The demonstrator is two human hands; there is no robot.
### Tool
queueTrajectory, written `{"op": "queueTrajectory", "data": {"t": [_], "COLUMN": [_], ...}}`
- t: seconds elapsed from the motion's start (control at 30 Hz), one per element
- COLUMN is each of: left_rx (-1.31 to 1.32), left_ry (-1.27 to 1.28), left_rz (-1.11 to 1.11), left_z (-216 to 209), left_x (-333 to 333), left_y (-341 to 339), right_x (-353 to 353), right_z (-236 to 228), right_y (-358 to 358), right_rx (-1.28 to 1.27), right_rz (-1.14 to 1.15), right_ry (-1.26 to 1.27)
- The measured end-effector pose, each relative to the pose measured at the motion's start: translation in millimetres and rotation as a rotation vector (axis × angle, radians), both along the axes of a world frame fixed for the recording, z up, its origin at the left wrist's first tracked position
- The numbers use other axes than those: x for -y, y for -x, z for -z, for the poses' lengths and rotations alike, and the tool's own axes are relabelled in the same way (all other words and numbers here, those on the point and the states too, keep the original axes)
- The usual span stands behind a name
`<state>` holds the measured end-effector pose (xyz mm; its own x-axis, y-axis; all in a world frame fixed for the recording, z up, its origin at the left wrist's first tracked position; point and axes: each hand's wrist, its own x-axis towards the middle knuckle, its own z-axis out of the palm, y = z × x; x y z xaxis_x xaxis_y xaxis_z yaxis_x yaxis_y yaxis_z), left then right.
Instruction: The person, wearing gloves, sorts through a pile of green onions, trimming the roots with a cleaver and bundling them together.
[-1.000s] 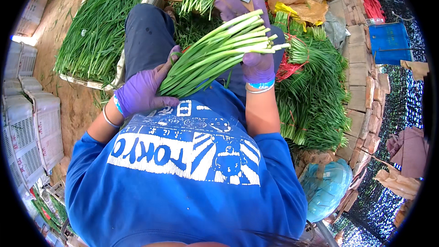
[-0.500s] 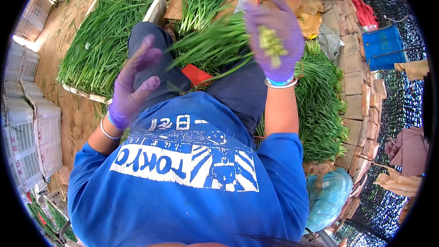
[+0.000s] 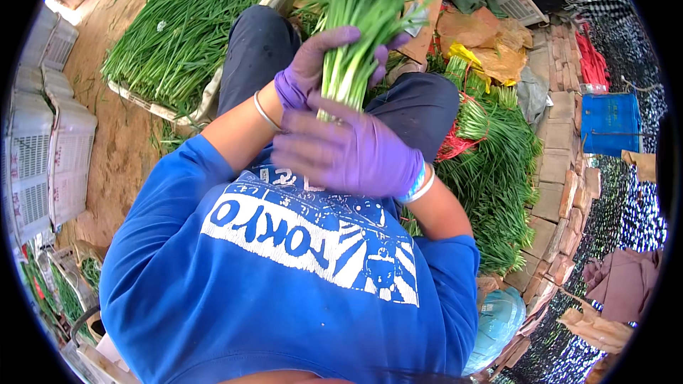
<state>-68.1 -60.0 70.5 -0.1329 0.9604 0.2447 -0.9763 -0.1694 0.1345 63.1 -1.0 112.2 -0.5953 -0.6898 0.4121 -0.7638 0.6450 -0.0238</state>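
Note:
A bunch of green chives [image 3: 347, 57] stands over my lap, leaves pointing away from me and pale cut ends towards me. Wrapped round it is my left hand [image 3: 307, 64], in a purple glove, with the thumb on the near side and fingertips showing at the bunch's right. My right hand [image 3: 352, 151], gloved alike and slightly blurred, lies flat with fingers stretched out across the pale ends. It is at or just short of touching them; I cannot tell which. Both hands are in front of my blue shirt [image 3: 284, 299].
Loose chives fill a white crate [image 3: 206, 103] at the far left. Bundled chives [image 3: 491, 178] lie on my right, beside red ties [image 3: 452, 144] and bricks [image 3: 551, 171]. Stacked white crates [image 3: 71, 142] line the left side. A blue bag [image 3: 498, 323] lies at the lower right.
The chives have passed from my right hand to my left and now point away from me. My right hand has come down and inward, flattened at the cut ends. The view has shifted slightly.

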Motion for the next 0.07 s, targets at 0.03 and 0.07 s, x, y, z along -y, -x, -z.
{"op": "queueTrajectory", "data": {"t": [0.03,0.07], "left_rx": [0.085,0.108], "left_ry": [-0.045,-0.079], "left_rz": [0.001,-0.047], "left_z": [-2.3,-4.8], "left_x": [-0.4,1.6], "left_y": [4.8,5.8], "right_x": [4.7,5.3], "right_z": [-8.1,-7.5], "right_y": [-7.9,-6.1], "right_rx": [-0.080,-0.079], "right_rz": [-0.043,-0.052], "right_ry": [-0.052,-0.047]}}
